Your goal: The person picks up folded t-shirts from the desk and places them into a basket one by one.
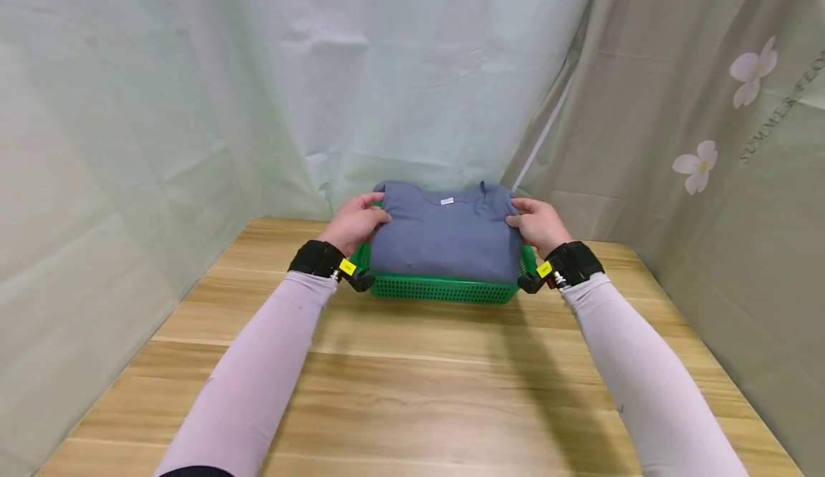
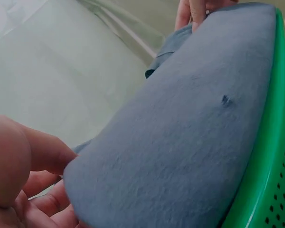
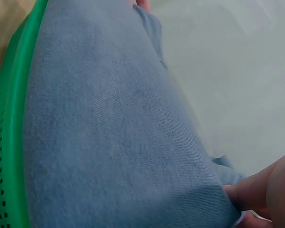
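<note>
A folded blue-grey shirt (image 1: 445, 237) with a white neck label lies in a green perforated plastic basket (image 1: 445, 289), its collar toward the back. At the shirt's left edge my left hand (image 1: 356, 220) pinches the cloth between thumb and fingers. My right hand (image 1: 540, 225) pinches the opposite edge in the same way. In the left wrist view, the thumb and fingers of the left hand (image 2: 33, 171) meet the rounded side of the fold. The right wrist view has the right hand (image 3: 270, 190) at the lower corner of the shirt (image 3: 114, 118). Much of the basket's inside is hidden under the cloth.
The basket stands toward the back of a wooden table (image 1: 412, 377). Pale curtains (image 1: 412, 69) hang behind and to the left; a grey-beige flowered curtain (image 1: 677, 104) hangs at the right. Both wrists wear black straps with small cameras.
</note>
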The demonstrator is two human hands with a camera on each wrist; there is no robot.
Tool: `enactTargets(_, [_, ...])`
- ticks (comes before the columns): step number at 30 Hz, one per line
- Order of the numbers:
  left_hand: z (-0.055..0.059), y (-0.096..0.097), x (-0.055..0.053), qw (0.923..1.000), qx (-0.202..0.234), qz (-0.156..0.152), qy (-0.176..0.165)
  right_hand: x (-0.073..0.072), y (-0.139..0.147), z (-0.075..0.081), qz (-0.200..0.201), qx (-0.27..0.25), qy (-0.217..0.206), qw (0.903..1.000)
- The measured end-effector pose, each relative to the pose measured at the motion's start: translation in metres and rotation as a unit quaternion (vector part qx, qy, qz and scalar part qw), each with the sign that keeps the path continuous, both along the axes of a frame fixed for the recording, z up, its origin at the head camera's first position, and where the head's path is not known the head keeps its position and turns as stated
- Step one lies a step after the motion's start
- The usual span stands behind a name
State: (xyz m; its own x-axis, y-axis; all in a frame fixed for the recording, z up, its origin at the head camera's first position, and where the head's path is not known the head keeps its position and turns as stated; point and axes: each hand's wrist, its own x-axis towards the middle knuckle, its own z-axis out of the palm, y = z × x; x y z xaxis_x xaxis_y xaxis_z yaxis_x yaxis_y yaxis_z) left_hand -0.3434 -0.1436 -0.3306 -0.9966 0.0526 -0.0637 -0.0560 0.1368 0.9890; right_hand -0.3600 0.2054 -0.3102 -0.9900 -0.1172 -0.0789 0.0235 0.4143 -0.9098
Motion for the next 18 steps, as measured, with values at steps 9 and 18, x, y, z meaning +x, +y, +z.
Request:
enactTargets(9, [-0.005, 0.009, -0.004, 0.9953, -0.071, 0.048, 0.046, -0.001, 0.002, -0.007, -0.017, 0.054, 0.025, 0.9981])
enactTargets(18, [0.004, -0.005, 0.007, 0.9926, -0.094, 0.048, 0.059, 0.008, 0.007, -0.003, -0.011, 0.084, 0.047, 0.9953])
